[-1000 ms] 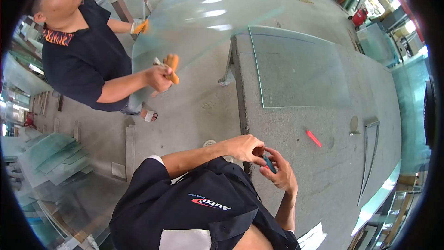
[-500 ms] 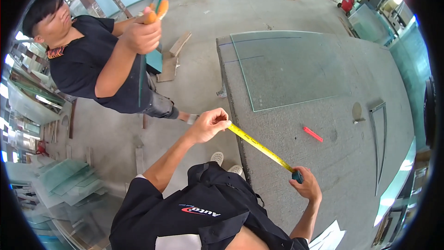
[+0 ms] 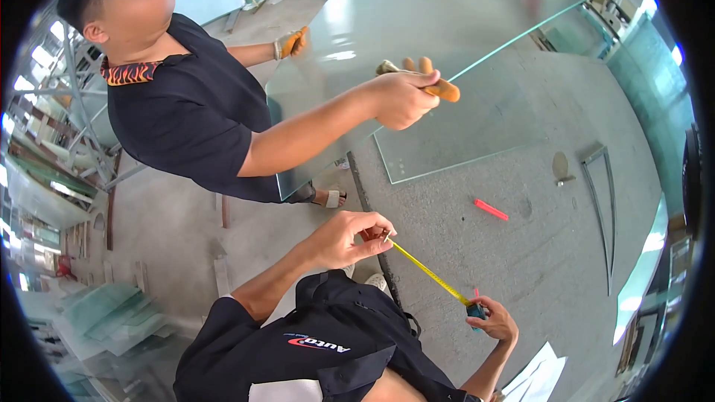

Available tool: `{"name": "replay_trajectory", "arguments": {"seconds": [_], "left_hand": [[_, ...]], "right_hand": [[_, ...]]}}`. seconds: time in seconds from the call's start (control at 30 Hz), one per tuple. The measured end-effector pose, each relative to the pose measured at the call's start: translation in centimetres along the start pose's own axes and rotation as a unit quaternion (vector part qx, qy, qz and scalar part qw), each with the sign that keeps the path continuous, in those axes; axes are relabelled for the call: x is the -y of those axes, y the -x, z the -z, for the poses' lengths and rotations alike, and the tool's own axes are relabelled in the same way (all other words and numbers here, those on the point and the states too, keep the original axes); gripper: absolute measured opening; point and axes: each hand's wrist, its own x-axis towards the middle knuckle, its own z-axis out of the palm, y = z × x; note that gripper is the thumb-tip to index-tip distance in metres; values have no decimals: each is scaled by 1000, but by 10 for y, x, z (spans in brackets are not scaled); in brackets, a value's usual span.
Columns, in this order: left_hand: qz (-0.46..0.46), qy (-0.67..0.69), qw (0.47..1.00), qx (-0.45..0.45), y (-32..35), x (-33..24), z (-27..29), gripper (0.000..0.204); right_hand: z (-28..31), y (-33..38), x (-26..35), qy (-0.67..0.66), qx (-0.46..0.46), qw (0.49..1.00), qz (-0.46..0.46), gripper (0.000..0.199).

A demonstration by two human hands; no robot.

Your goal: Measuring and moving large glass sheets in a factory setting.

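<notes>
My left hand (image 3: 351, 240) pinches the metal end of a tape measure between thumb and fingers, just over the near left edge of the grey table. The yellow blade (image 3: 427, 271) runs out slantwise to the green case (image 3: 475, 315), gripped in my right hand (image 3: 495, 320). A thin pinkish bit shows beside the case; I cannot tell what it is. Beyond the tape lies a red marker-like stick (image 3: 491, 209) on the table. A clear glass sheet (image 3: 447, 152) lies flat further away, partly covered by a second sheet that a co-worker holds.
At the left a co-worker (image 3: 194, 119) carries a large glass pane (image 3: 387, 22) tilted over the table (image 3: 551, 238), one hand bare with an orange-palmed glove in it. A narrow metal frame (image 3: 602, 208) and white papers (image 3: 538, 376) lie at right. Glass offcuts (image 3: 104, 313) stand lower left.
The co-worker has come closer and swung the large pane over the table. My left hand has moved right and down, my right hand slightly down; the drawn-out tape looks shorter.
</notes>
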Motion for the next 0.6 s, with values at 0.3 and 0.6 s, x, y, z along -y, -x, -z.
{"name": "replay_trajectory", "arguments": {"seconds": [0.3,0.6], "left_hand": [[-42,-173,983,-46,-17,0,-20,17],[6,-139,987,-77,-17,25,-36,17]], "right_hand": [[-22,25,-14,-35,25,998,-38,53],[-24,12,-40,13,13,1000,-15,56]]}}
